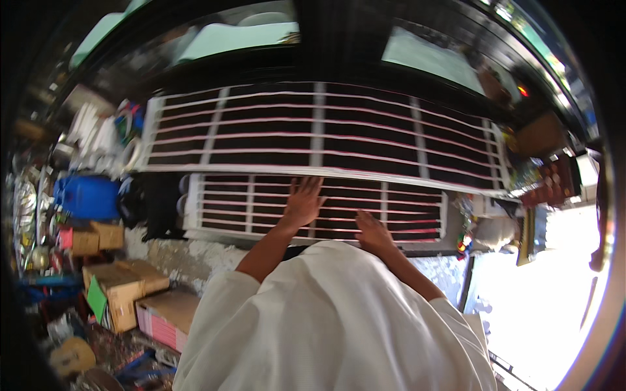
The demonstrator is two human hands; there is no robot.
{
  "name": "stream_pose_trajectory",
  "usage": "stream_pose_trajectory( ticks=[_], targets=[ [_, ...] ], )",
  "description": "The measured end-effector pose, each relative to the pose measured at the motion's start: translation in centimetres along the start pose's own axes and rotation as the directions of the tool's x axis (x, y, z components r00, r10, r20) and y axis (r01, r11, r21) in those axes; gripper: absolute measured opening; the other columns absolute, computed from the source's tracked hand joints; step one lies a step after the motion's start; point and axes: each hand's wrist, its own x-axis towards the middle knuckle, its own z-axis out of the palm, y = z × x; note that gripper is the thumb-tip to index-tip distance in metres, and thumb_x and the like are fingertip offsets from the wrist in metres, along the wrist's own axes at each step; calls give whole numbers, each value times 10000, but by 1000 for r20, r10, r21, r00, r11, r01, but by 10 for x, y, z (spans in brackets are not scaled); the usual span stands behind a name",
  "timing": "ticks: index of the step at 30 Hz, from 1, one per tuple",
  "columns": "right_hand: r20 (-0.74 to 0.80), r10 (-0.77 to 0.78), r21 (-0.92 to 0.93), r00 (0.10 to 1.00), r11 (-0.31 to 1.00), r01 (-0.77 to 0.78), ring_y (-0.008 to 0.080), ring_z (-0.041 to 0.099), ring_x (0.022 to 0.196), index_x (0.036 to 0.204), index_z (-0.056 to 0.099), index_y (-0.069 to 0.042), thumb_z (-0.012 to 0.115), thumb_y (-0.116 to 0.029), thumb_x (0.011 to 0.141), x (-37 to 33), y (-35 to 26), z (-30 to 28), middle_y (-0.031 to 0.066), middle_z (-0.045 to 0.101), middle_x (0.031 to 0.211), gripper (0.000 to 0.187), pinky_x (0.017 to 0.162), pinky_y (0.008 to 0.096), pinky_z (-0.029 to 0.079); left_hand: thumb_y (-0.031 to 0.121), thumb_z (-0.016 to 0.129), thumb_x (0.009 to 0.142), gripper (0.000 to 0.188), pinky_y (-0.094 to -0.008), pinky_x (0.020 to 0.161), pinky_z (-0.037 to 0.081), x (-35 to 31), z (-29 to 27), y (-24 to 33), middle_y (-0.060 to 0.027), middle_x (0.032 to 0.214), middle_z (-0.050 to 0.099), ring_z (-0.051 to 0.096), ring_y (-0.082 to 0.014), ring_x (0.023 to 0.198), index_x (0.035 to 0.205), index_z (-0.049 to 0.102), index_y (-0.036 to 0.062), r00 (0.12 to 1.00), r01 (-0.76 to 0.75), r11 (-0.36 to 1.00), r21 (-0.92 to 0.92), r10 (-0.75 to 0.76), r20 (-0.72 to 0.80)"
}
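Observation:
Two long dark panels crossed by white and pinkish lines lie one beyond the other in front of me. My left hand (304, 201) is open on the nearer panel (225, 206), fingers spread and tips close to the edge of the farther panel (261, 126). To its right, my right hand (373, 232) rests over the same nearer panel, close to its front edge. Its fingers look drawn together, and what they may hold is too small to make out. White bars cross both panels from front to back.
Glossy dark surfaces with pale reflections (238, 38) rise behind the panels. Left of me are a blue container (87, 196), cardboard boxes (122, 303) and mixed clutter on the floor. A brown box (540, 135) stands at the far right, above a bright opening (535, 300).

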Motion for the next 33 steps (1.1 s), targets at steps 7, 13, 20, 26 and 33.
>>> stream_pose_trajectory(
  ticks=[7,13,20,26,33],
  targets=[
    [-147,-67,80,987,994,79,418,373,1653,1652,502,-27,729,-150,980,-14,-16,8,219,362,1799,719,1328,548,355,493,548,1144,790,-697,1348,210,-22,0,-9,-114,1858,293,221,-334,1733,1777,299,91,998,-41,999,-16,42,53],
    [-263,9,139,965,990,29,455,374,1643,1633,522,-5,688,-128,1001,-23,-32,19,242,372,1793,665,1332,559,343,349,585,1139,726,-760,1318,209,-50,-24,-52,-146,1846,305,259,-366,1717,1777,315,131,979,47,993,-109,-67,-191],
    [-429,143,281,892,960,-19,499,499,1550,1536,599,58,705,-85,1008,-62,-76,39,312,506,1681,557,1281,555,428,77,700,983,487,-551,1171,482,-206,-92,-249,-259,1438,669,593,-478,1384,1464,645,20,400,693,636,-341,-732,-551],
    [-410,252,316,877,941,-122,527,476,1554,1581,559,43,724,-87,999,-49,-122,87,371,463,1680,619,1287,560,416,319,859,944,534,-531,1088,554,-258,-100,-316,-226,1319,713,666,-440,1270,1333,659,13,470,822,512,-249,-857,-211],
    [-447,390,250,805,918,-306,560,364,1617,1676,474,-10,733,-103,988,-18,-159,126,356,334,1771,741,1326,587,353,278,846,937,393,-529,943,607,-246,-87,-331,-231,1097,820,787,-452,1041,1198,769,-6,379,753,302,-585,-925,9]
  ],
)
